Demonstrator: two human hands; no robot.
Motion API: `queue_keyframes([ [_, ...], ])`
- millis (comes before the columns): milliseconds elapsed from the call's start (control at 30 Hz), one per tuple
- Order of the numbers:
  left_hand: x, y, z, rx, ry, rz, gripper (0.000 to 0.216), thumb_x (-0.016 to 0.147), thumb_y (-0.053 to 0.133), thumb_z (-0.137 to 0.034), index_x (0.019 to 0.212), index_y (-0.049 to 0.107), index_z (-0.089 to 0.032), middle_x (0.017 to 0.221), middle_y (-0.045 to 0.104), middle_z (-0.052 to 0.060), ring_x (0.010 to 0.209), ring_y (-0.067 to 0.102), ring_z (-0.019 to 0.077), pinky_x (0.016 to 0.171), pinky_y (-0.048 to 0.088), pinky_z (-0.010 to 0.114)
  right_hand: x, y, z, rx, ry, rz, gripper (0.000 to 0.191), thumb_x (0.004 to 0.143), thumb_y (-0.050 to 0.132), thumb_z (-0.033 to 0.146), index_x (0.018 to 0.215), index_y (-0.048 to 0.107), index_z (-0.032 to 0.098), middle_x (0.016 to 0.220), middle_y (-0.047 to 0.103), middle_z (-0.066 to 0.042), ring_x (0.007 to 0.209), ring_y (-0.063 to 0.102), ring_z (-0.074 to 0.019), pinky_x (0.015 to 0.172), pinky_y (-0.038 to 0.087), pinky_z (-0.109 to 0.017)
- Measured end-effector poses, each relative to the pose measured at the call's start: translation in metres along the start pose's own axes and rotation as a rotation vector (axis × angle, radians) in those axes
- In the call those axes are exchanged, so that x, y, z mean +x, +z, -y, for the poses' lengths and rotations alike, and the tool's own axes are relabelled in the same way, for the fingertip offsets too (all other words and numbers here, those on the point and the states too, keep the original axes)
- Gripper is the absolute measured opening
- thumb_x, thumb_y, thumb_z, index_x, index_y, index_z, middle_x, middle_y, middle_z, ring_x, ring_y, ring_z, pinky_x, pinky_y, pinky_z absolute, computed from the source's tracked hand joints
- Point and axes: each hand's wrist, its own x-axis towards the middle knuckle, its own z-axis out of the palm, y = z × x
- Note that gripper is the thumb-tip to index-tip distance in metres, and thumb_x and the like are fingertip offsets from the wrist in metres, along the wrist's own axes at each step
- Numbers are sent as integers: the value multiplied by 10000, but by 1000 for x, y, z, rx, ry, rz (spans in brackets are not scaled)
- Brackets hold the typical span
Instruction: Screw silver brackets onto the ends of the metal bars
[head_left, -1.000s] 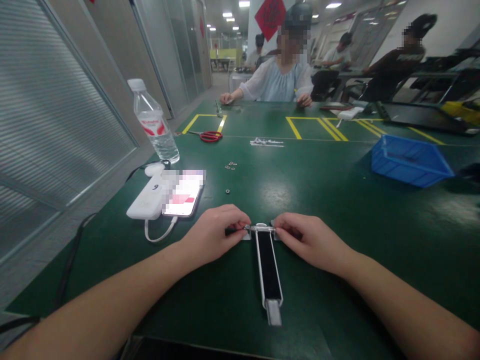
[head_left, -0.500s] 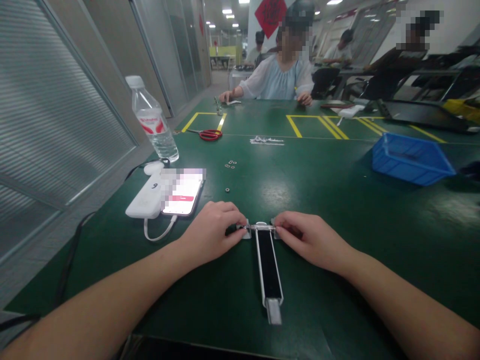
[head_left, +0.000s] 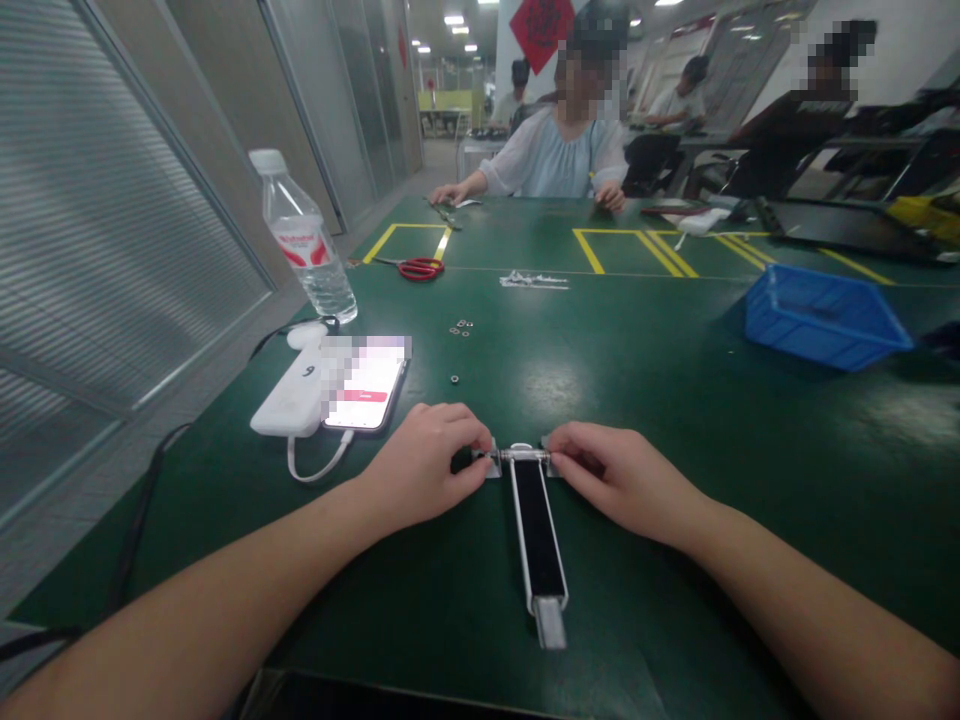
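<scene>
From where I stand, the bar (head_left: 541,530), black-topped and pale-edged, lies on the counter (head_left: 675,600) between the two forearms, its metal tongue (head_left: 551,624) pointing back at the person. Across its far end runs a thin rod (head_left: 527,455); the left hand (head_left: 431,462) has thumb and forefinger pinched at one end of it, the right hand (head_left: 626,480) has its fingertips drawn in on the other, though the fingers hide exactly how each grips. My worry is uneven pressure: if one hand twists or pushes harder than the other, the rod could skew. Nothing holds the bar's near end, so it might swing sideways too. The small metal plate (head_left: 493,470) under the left fingertips looks thin enough to tilt or slip out if the pinch loosens. Beyond, a loose nut (head_left: 454,379) and a few rings (head_left: 461,329) sit where a careless knuckle could scatter them. The phone (head_left: 367,390) and its white cable (head_left: 304,474) are near the left wrist, so a sweep that way might snag it.
</scene>
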Motion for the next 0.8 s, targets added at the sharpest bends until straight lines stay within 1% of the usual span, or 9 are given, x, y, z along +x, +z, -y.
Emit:
queue_keyframes([
  [100,0,0,1,-9,1,3,66,816,605,-183,853,660,-190,898,667,23,874,614,189,779,427,323,0,0,-1,-7,-1,-4,144,915,472,246,904,607,196,713,609,-6,597,520,-124,557,384,-247],
  [267,0,1,2,-51,-3,-16,60,813,617,-173,853,657,-192,787,652,-14,768,609,157,733,415,301,0,1,-2,-7,15,3,142,917,473,246,906,604,195,700,592,-2,595,517,-127,557,380,-251],
  [467,1,0,5,-76,-19,-10,76,826,637,-182,868,696,-203,888,657,21,876,613,188,771,431,323,0,0,-1,-9,13,13,133,918,475,235,908,602,195,708,591,-1,598,516,-128,565,377,-255],
  [667,1,0,6,-73,-23,20,34,815,665,-176,836,686,-193,898,661,18,893,614,194,779,421,329,-1,0,-1,-2,14,12,136,915,475,232,906,604,188,708,593,-4,594,513,-128,562,375,-257],
  [800,2,-1,5,-65,-27,29,44,809,667,-181,845,686,-197,905,666,14,896,616,193,791,413,334,0,0,0,-9,16,5,131,912,479,231,893,602,190,692,581,2,593,509,-126,563,369,-253],
])
